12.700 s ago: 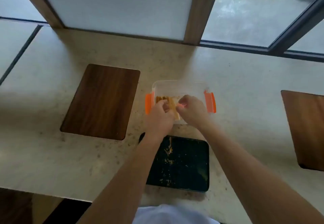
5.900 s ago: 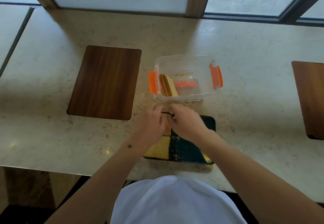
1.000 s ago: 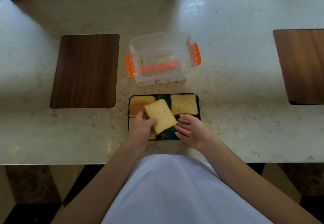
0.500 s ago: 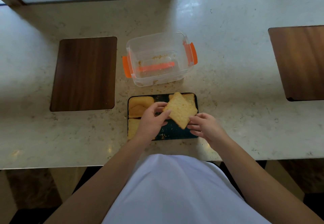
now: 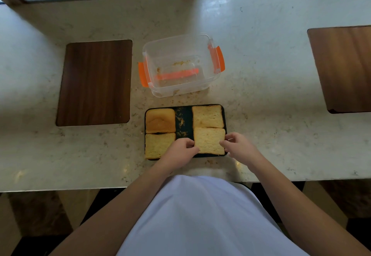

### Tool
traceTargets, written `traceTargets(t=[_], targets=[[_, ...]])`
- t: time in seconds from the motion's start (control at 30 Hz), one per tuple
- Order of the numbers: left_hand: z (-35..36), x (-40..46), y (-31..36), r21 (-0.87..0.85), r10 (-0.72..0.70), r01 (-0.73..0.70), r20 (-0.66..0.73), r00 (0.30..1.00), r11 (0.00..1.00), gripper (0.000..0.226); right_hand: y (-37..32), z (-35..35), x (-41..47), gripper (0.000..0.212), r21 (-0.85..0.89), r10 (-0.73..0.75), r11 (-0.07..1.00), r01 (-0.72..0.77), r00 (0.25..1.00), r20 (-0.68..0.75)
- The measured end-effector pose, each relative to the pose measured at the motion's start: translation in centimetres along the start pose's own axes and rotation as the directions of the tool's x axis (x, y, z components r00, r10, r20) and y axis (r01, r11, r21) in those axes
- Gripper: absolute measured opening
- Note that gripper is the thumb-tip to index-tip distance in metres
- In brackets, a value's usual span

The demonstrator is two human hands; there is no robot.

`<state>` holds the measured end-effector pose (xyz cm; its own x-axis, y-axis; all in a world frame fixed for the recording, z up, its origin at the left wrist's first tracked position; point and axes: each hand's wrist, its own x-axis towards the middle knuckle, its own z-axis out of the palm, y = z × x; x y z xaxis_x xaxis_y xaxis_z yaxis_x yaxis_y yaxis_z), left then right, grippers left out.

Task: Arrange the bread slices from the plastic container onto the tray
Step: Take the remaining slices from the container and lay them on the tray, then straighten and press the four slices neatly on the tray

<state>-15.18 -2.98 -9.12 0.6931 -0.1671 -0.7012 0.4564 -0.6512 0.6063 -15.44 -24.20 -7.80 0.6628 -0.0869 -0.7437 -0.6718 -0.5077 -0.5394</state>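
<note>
A dark tray (image 5: 183, 119) lies near the counter's front edge with several bread slices on it. A crusty end slice (image 5: 160, 120) is at its far left, a slice (image 5: 157, 145) at its near left, another slice (image 5: 207, 116) at its far right. The near-right slice (image 5: 209, 140) lies flat on the tray. My left hand (image 5: 181, 150) pinches its left edge and my right hand (image 5: 239, 146) touches its right edge. The clear plastic container (image 5: 180, 45) with orange clips stands behind the tray and holds only crumbs.
A dark wooden board (image 5: 94, 82) is set into the marble counter (image 5: 261, 75) at the left, and another wooden board (image 5: 343, 68) at the right. Crumbs lie around the container. A window frame runs along the back edge.
The slice that I held tilted above the tray's middle has come down flat onto the near-right spot. Both hands followed it down to its edges.
</note>
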Motion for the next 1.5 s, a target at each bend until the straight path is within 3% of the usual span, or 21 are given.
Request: traceTargets(t=[0.13, 0.3, 0.37, 0.5, 0.63, 0.73, 0.83, 0.97, 1.3, 1.4, 1.5], targets=[[0.1, 0.2, -0.1, 0.019, -0.026, 0.026, 0.009, 1.000, 0.999, 0.021, 0.3, 0.6, 0.1, 0.050, -0.099, -0.028, 0.995, 0.027, 1.000, -0.011], [0.3, 0.5, 0.4, 0.118, -0.024, 0.020, 0.034, 0.999, 0.993, 0.017, 0.4, 0.8, 0.5, 0.053, -0.186, -0.048, 0.982, 0.041, 0.998, -0.032], [0.4, 0.7, 0.4, 0.137, -0.036, 0.032, 0.032, 0.999, 0.990, 0.022, 0.4, 0.9, 0.6, 0.054, -0.220, -0.067, 0.974, 0.056, 0.997, -0.040], [0.5, 0.9, 0.7, 0.049, -0.052, 0.056, -0.079, 0.996, 0.997, 0.054, -0.1, 0.9, 0.6, 0.046, -0.347, -0.134, 0.934, 0.090, 0.985, -0.106], [-0.2, 1.2, 0.9, 0.086, 0.085, -0.070, -0.188, 0.978, 0.994, 0.057, -1.2, 1.0, 0.9, 0.047, -0.453, -0.271, 0.871, 0.189, 0.955, -0.123], [-0.2, 1.3, 1.2, 0.294, 0.272, -0.209, -0.194, 0.943, 0.933, 0.054, -1.7, 1.2, 1.3, 0.044, -0.575, -0.395, 0.771, 0.274, 0.914, -0.094], [0.1, 1.4, 1.6, 0.453, 0.335, -0.244, -0.132, 0.933, 0.858, 0.049, -1.8, 1.3, 1.7, 0.036, -0.675, -0.424, 0.675, 0.298, 0.905, -0.024], [0.5, 1.4, 1.7, 0.510, 0.319, -0.228, -0.097, 0.943, 0.829, 0.039, -1.6, 1.4, 2.1, 0.032, -0.694, -0.423, 0.655, 0.300, 0.906, -0.007], [0.7, 1.6, 1.5, 0.560, 0.320, -0.225, -0.076, 0.944, 0.797, 0.039, -1.2, 1.6, 2.0, 0.035, -0.692, -0.438, 0.642, 0.330, 0.899, 0.022], [0.4, 1.5, 1.5, 0.508, 0.322, -0.235, -0.089, 0.943, 0.829, 0.040, -1.4, 1.7, 2.0, 0.035, -0.687, -0.436, 0.652, 0.322, 0.900, 0.009], [-1.4, 1.1, 0.8, 0.313, 0.313, -0.228, -0.255, 0.915, 0.922, 0.043, -2.7, 2.0, 2.0, 0.035, -0.570, -0.457, 0.739, 0.359, 0.889, -0.033]])
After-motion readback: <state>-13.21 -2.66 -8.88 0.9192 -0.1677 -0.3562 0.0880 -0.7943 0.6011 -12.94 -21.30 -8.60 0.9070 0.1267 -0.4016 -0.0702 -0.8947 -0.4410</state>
